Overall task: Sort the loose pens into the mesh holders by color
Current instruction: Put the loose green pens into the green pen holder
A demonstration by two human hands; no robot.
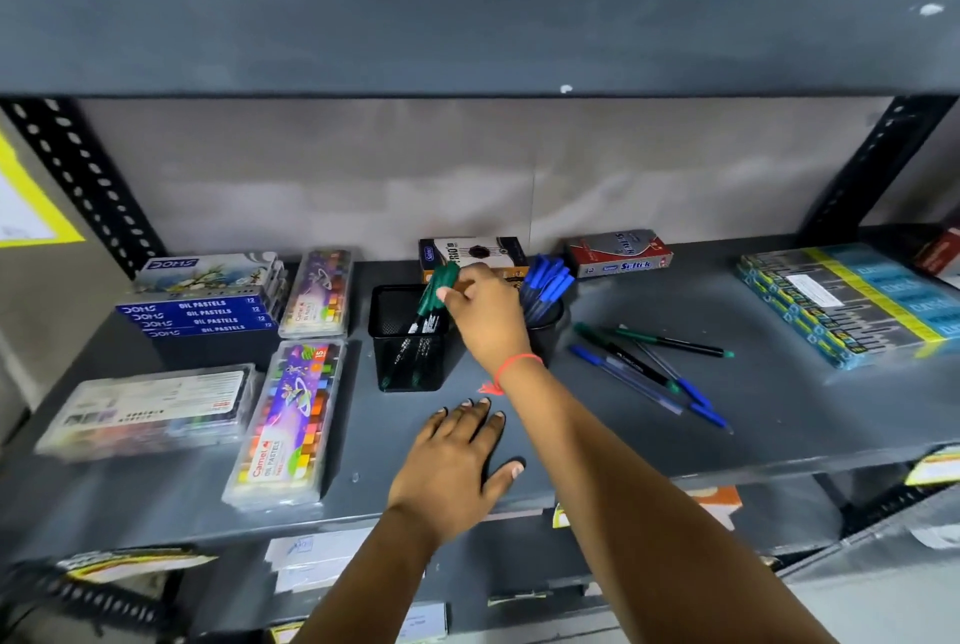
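Reading across the grey metal shelf, the clearest writing is on the blue stack of DOMS boxes, each edge marked "OIL PASTELS 12". Just right of them a clear plastic Camel case also says "OIL PASTELS", with a "15" near its far end. At the back lies a red and silver carton printed "Softick".

The right hand reaches over the square black mesh holder, fingertips pinched around the caps of the green pens standing tilted in it. A red thread circles that wrist. The round mesh holder, partly hidden behind the hand, is packed with blue-capped pens.

The left hand lies palm down on the bare shelf, fingers spread flat and holding nothing.

To the right, well clear of both holders, the loose pens lie crossed on the shelf: slim barrels, some with green caps, some with blue. Farther right sits a flat pack with yellow and teal bands, its print too blurred to read.
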